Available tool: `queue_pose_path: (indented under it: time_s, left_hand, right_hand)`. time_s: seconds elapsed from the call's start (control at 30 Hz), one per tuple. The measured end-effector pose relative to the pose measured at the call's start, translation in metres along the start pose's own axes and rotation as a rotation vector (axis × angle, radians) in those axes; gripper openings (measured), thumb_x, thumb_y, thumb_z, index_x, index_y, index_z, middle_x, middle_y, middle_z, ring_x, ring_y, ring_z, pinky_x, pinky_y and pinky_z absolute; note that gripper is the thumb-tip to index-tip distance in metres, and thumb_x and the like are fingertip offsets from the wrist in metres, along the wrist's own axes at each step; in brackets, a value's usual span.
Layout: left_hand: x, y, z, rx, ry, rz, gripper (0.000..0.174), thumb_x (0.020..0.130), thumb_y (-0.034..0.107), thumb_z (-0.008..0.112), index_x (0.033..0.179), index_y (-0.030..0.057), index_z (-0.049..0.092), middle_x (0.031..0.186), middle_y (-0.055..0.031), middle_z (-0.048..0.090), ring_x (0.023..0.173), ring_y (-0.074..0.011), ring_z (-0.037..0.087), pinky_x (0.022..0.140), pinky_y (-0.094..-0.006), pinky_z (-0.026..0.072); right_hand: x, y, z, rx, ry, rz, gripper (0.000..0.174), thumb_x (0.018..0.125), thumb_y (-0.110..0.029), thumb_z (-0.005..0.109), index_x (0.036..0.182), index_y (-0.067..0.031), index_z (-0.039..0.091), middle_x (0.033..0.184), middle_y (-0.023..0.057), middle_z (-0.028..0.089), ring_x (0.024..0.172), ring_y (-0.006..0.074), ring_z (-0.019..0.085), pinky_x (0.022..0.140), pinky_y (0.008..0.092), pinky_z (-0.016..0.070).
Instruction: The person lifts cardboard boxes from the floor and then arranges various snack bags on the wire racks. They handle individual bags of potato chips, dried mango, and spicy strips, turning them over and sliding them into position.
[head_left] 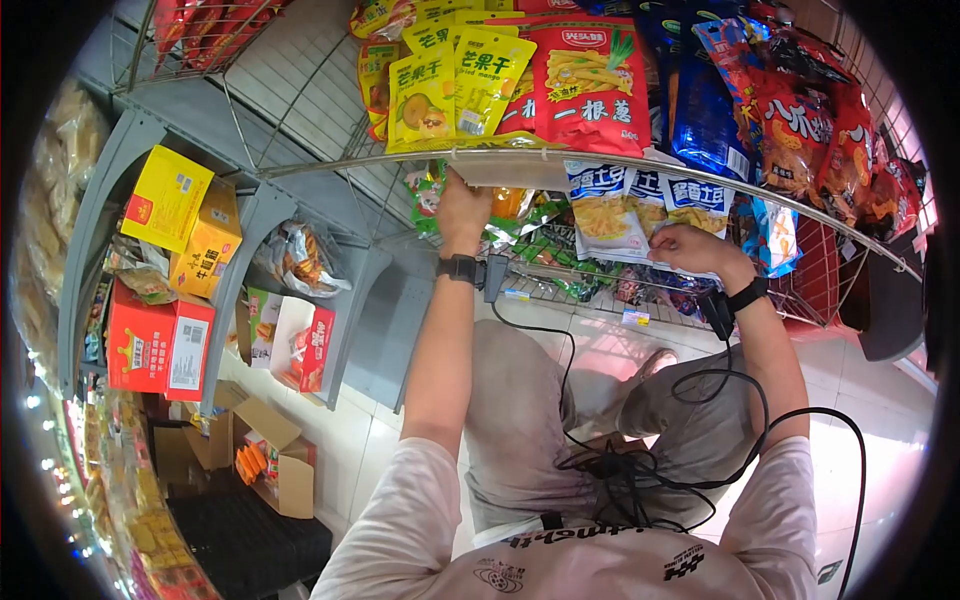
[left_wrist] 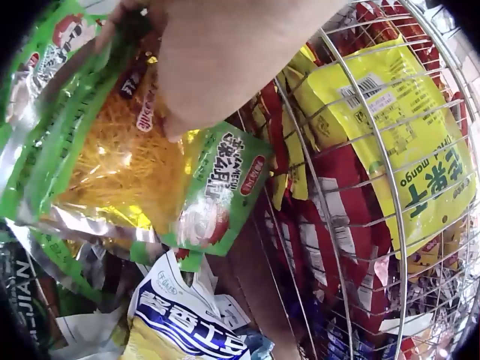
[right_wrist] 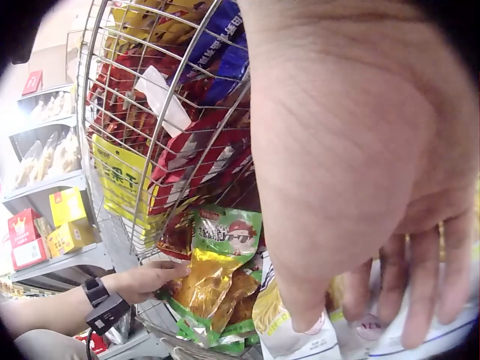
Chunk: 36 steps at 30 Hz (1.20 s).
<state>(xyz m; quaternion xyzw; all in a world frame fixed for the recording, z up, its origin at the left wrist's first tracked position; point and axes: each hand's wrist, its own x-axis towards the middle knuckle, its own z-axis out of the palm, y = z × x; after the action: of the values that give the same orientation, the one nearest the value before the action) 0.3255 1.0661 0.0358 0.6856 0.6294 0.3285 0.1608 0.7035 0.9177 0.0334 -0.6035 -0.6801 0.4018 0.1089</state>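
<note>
My left hand (head_left: 465, 210) is at the lower rack tier, holding the edge of a green snack bag (left_wrist: 124, 161) with a clear window showing yellow-orange shreds. In the left wrist view the thumb side covers part of that bag, and a second green bag end shows beside it. In the right wrist view the left fingers (right_wrist: 161, 271) are at the edge of the gold-and-green bag (right_wrist: 206, 285). My right hand (head_left: 690, 250) rests with extended fingers (right_wrist: 424, 285) on white-and-blue potato snack bags (head_left: 605, 215), which stand in a row.
A wire rack rim (head_left: 400, 160) runs above both hands. Its upper basket holds yellow dried mango bags (head_left: 420, 100), red bags (head_left: 590, 90) and blue bags (head_left: 705, 130). Grey shelves with boxes (head_left: 165, 200) stand at left. A black cable (head_left: 610, 465) hangs over the lap.
</note>
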Motion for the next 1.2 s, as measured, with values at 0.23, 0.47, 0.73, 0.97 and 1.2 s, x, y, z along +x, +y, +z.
queue_pose_path:
  time_s: [0.23, 0.47, 0.73, 0.97, 1.2]
  left_hand:
    - [0.002, -0.037, 0.018, -0.027, -0.022, -0.135, 0.060, 0.101, 0.050, 0.043, 0.133, 0.0000, 0.051, 0.121, -0.0338, 0.064, 0.116, -0.0527, 0.058, 0.099, -0.0560, 0.0466]
    - [-0.006, -0.046, 0.012, 0.135, 0.092, -0.234, 0.057, 0.101, 0.046, 0.041, 0.131, -0.0011, 0.052, 0.121, -0.0352, 0.062, 0.113, -0.0507, 0.060, 0.096, -0.0581, 0.0471]
    - [0.003, -0.051, 0.019, 0.038, 0.436, 0.081, 0.048, 0.087, 0.014, 0.060, 0.132, -0.0010, 0.052, 0.122, -0.0288, 0.054, 0.115, -0.0487, 0.053, 0.100, -0.0556, 0.0422]
    - [0.003, 0.002, 0.016, -0.018, 0.388, 0.405, 0.051, 0.082, 0.019, 0.068, 0.128, -0.0013, 0.057, 0.121, -0.0279, 0.058, 0.111, -0.0474, 0.055, 0.096, -0.0559, 0.0414]
    - [-0.023, 0.049, 0.025, 0.263, 0.169, 0.448, 0.050, 0.080, 0.043, 0.076, 0.114, 0.0074, 0.072, 0.120, -0.0180, 0.068, 0.114, -0.0425, 0.059, 0.101, -0.0559, 0.0416]
  right_hand:
    - [0.002, 0.004, 0.001, -0.033, 0.005, -0.036, 0.034, 0.095, -0.034, 0.070, 0.108, -0.0026, 0.069, 0.091, 0.0081, 0.069, 0.081, 0.0173, 0.065, 0.077, 0.0328, 0.0507]
    - [0.002, 0.005, 0.002, -0.051, 0.015, -0.048, 0.039, 0.092, -0.040, 0.070, 0.105, -0.0041, 0.073, 0.100, 0.0145, 0.074, 0.095, 0.0276, 0.069, 0.086, 0.0370, 0.0523]
    - [0.003, 0.004, 0.002, -0.055, 0.006, -0.025, 0.039, 0.092, -0.040, 0.070, 0.105, -0.0035, 0.073, 0.100, 0.0149, 0.074, 0.095, 0.0280, 0.069, 0.084, 0.0373, 0.0528]
    - [0.003, 0.004, 0.002, -0.030, 0.001, 0.002, 0.038, 0.092, -0.040, 0.070, 0.104, -0.0037, 0.073, 0.099, 0.0143, 0.074, 0.094, 0.0270, 0.069, 0.083, 0.0371, 0.0525]
    - [0.003, 0.003, 0.002, -0.009, -0.003, 0.024, 0.037, 0.092, -0.039, 0.071, 0.104, -0.0035, 0.073, 0.099, 0.0141, 0.074, 0.093, 0.0264, 0.068, 0.083, 0.0368, 0.0523]
